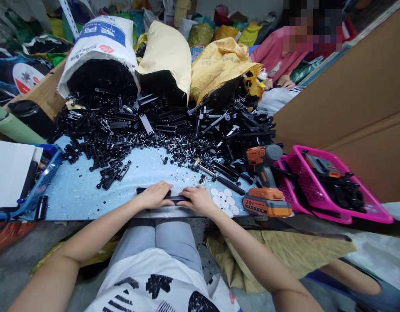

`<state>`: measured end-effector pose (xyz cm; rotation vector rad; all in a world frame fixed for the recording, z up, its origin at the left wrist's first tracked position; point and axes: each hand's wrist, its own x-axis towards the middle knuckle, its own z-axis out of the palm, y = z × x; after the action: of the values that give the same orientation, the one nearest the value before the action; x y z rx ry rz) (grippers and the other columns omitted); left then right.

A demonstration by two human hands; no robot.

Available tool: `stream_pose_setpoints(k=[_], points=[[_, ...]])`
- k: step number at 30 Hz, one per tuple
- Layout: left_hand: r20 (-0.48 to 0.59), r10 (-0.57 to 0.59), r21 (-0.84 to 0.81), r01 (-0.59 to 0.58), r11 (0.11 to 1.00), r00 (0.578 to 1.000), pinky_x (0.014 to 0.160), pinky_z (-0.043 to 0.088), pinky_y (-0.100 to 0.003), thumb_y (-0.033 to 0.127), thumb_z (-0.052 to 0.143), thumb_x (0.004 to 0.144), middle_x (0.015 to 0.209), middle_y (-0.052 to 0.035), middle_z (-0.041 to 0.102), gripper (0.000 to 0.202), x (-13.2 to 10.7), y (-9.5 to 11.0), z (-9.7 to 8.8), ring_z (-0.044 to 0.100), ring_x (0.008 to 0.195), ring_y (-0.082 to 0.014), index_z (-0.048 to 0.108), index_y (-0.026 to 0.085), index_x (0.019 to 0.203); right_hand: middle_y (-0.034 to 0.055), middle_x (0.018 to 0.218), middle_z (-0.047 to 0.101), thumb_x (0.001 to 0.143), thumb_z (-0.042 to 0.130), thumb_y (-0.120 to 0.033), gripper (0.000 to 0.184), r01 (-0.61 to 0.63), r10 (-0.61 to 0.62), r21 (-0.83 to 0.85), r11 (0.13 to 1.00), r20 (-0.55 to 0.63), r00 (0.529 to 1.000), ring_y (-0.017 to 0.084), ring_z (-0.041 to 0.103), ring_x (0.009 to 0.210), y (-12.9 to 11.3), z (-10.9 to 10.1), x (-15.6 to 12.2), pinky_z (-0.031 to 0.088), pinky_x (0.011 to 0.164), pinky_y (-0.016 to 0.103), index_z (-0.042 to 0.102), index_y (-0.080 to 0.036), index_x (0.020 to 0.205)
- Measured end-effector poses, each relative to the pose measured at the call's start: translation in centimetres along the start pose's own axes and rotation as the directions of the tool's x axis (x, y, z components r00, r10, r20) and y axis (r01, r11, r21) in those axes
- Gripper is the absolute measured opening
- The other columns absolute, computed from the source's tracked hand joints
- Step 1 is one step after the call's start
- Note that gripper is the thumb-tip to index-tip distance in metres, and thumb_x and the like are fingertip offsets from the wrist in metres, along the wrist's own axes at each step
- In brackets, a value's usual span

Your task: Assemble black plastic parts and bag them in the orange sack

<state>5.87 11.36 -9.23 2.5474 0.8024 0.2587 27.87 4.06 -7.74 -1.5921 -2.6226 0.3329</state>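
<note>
At the front edge of the blue worktop, my left hand and my right hand face each other, fingers closed on a long black plastic bar. The left end of the bar sticks out past my left hand; much of the rest is under my fingers. White round discs lie just right of my right hand. Behind them rests a hammer with a black handle. An orange cordless drill stands upright on its battery, farther right.
Screws and piles of black plastic parts cover the back, spilling from a white sack, a cream sack and a yellow sack. Pink baskets stand right, a blue basket left. Another person sits behind.
</note>
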Motion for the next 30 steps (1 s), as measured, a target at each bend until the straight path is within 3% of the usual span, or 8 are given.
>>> stream_pose_setpoints(k=[4,9,13,15,19,23,26,30], points=[[-0.111,-0.350,0.101,0.361,0.927,0.930,0.093,0.040,-0.037,0.026,0.040,0.092,0.117,-0.0161,0.056,0.032,6.6,-2.0,-1.6,0.051,0.112,-0.0255,0.049,0.012,0.120,0.0108,0.109,0.061,0.096,0.035,-0.037,0.036,-0.205,0.204,0.007,0.979,-0.138,0.969,0.021,0.053,0.101,2.5,0.5,4.9,0.035,0.084,0.032,0.059,-0.018,0.116],[-0.121,-0.406,0.086,0.417,0.905,0.906,0.090,0.042,-0.034,0.006,0.039,0.086,0.103,-0.0157,0.062,0.024,9.8,-3.9,-1.5,0.056,0.102,-0.0237,0.059,0.009,0.097,0.0153,0.104,0.060,0.090,0.041,-0.014,0.028,-0.358,0.351,-0.027,0.933,-0.137,0.926,0.024,0.052,0.100,4.3,0.6,10.4,0.039,0.085,0.033,0.060,-0.013,0.110],[-0.192,-0.422,0.036,0.437,0.899,0.886,0.089,0.044,-0.034,0.014,0.046,0.086,0.103,-0.0145,0.062,0.016,6.0,-4.9,-2.1,0.056,0.102,-0.0242,0.061,0.011,0.091,0.0089,0.093,0.063,0.084,0.052,-0.020,0.016,-0.245,0.299,0.245,0.938,-0.217,0.929,0.020,0.058,0.088,3.5,1.0,8.7,0.045,0.080,0.031,0.063,-0.016,0.095],[-0.252,-0.443,-0.057,0.444,0.894,0.860,0.086,0.046,-0.033,0.018,0.045,0.088,0.098,-0.0115,0.063,0.018,3.2,-5.2,-2.5,0.060,0.096,-0.0213,0.060,0.012,0.094,0.0055,0.087,0.064,0.081,0.058,-0.028,0.016,-0.117,0.319,0.548,0.828,-0.290,0.903,0.018,0.061,0.079,2.1,1.5,6.7,0.049,0.074,0.031,0.062,-0.017,0.093],[-0.434,-0.557,-0.565,0.267,0.781,0.708,0.070,0.053,-0.028,0.029,0.047,0.089,0.091,-0.0064,0.062,0.023,-2.8,-4.9,-1.8,0.064,0.073,-0.0142,0.057,0.014,0.103,0.0042,0.083,0.067,0.078,0.063,-0.038,0.023,0.008,0.355,0.818,0.575,-0.258,0.899,0.017,0.065,0.074,-1.3,2.6,3.6,0.054,0.069,0.030,0.062,-0.018,0.091],[-0.492,-0.609,-0.710,0.118,0.694,0.622,0.072,0.054,-0.028,0.034,0.051,0.087,0.094,-0.0060,0.059,0.024,-7.1,-3.6,-0.2,0.065,0.077,-0.0143,0.061,0.015,0.097,0.0061,0.084,0.067,0.085,0.057,-0.033,0.017,-0.001,0.331,0.651,0.759,-0.384,0.862,0.017,0.065,0.075,-3.4,2.6,2.7,0.054,0.070,0.030,0.063,-0.018,0.092],[-0.583,-0.543,-0.575,0.166,0.801,0.604,0.075,0.054,-0.029,0.029,0.051,0.087,0.092,-0.0058,0.059,0.020,-8.5,-2.8,0.1,0.063,0.079,-0.0144,0.062,0.016,0.097,0.0081,0.094,0.067,0.090,0.048,-0.026,0.017,0.071,0.120,0.379,0.922,-0.456,0.882,0.018,0.064,0.086,-4.4,2.1,2.4,0.053,0.075,0.030,0.063,-0.019,0.096],[-0.672,-0.395,-0.361,0.188,0.913,0.627,0.073,0.053,-0.028,0.023,0.048,0.089,0.090,-0.0065,0.060,0.017,-8.9,-2.3,-0.1,0.060,0.083,-0.0154,0.060,0.016,0.097,0.0093,0.104,0.067,0.092,0.047,-0.023,0.023,0.098,-0.022,0.142,0.985,-0.459,0.888,0.019,0.064,0.090,-5.1,1.6,1.9,0.053,0.076,0.031,0.062,-0.018,0.107]])
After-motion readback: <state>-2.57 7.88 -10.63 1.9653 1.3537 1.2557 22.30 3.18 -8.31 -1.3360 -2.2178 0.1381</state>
